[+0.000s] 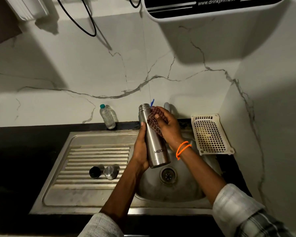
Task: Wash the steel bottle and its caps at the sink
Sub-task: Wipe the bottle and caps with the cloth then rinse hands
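Bottle [153,137]: uncapped, tilted, mouth far, held above sink [183,189] basin. Left hand [141,147]: grip wrapped round bottle's lower body from left. Right hand [167,126]: grip pinches checked cloth [154,120] against bottle's upper body, right side. Orange bands [183,148] on right wrist. Two caps on ribbed drainboard [85,156], left of basin, just beside each other: black cap [95,171], steel cap [111,172]. Plastic bottle [107,116] upright on bench at far wall. White perforated tray [211,134] right of basin.
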